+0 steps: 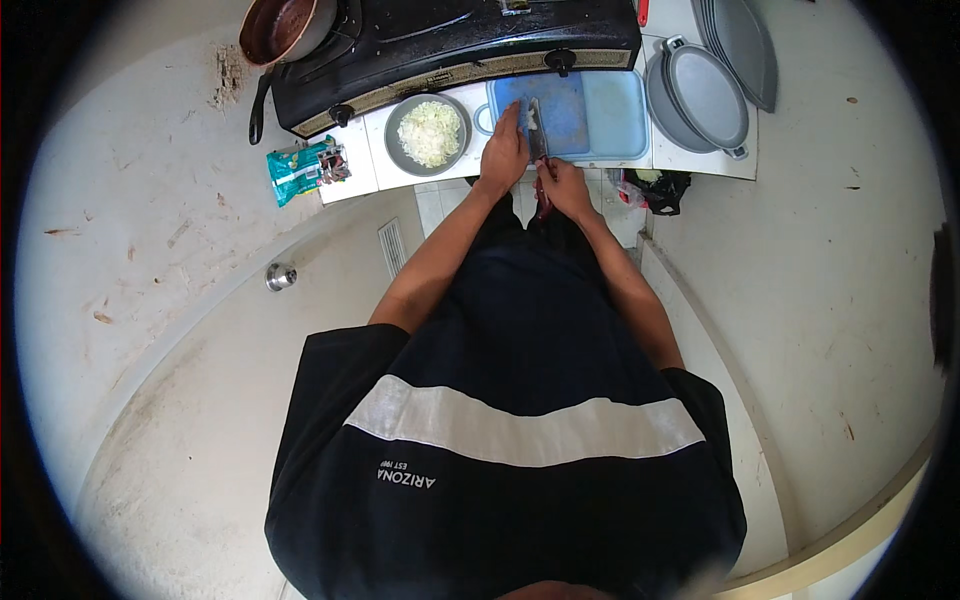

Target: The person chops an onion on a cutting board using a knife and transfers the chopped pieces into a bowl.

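My right hand (561, 186) is closed around the dark red handle of a kitchen knife (538, 141), whose blade points away from me over a blue plastic cutting board (616, 112). Pale bits of food cling to the blade. My left hand (507, 154) lies at the board's left side, fingers extended close beside the blade; whether they touch it is unclear. To the left, a grey bowl (391, 142) holds a heap of finely shredded pale green vegetable (429, 135), which looks like cabbage.
Beyond the board stands a black gas stove (465, 45) with a pan (289, 30) on its left burner. A teal packet (300, 172) lies at the counter's left end. Grey pots (705, 97) and plates (739, 52) stand right. A black plastic bag (666, 195) hangs below the counter edge.
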